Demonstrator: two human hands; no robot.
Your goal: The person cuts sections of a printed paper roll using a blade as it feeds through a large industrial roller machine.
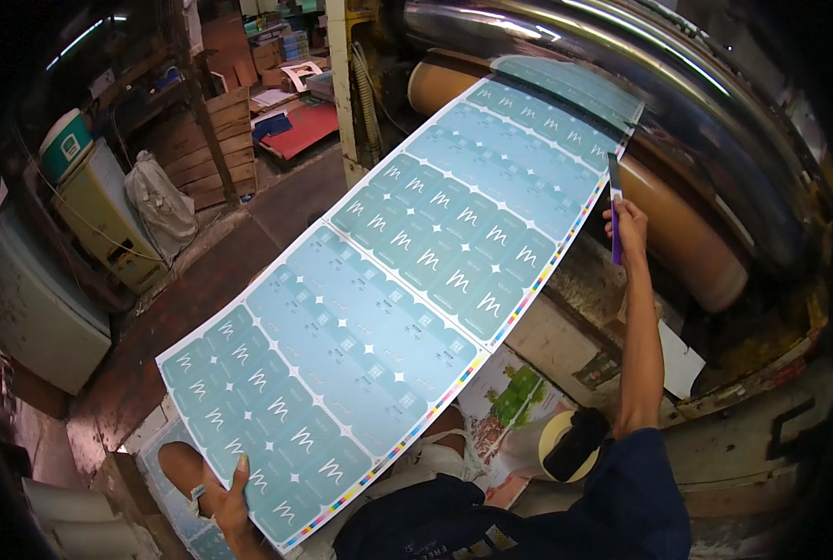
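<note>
From the head camera, a long printed sheet (388, 280) in pale teal stretches diagonally from the lower left up to the big press roller (622, 84) at the top right, its surface covered in rows of label panels and edged along its right side with a strip of small colour patches. The left hand (233, 504) grips the sheet's near lower corner, thumb on top of the print and the other fingers hidden beneath it. The right hand (627, 224), arm stretched out from a dark blue sleeve (631, 485), is closed around a thin, flat tool (614, 210) with a purple lower end, held upright just beside the sheet's right edge near the roller; whether the tool touches the sheet cannot be told. Below the shiny roller lies a tan cylinder (687, 233). Under the sheet, near the person's lap, sit a tape roll (556, 448) and a colourful printed page (510, 397). To the left are wooden pallets (216, 149), a grey sack (160, 205), and a red board (305, 126) on the floor.
</note>
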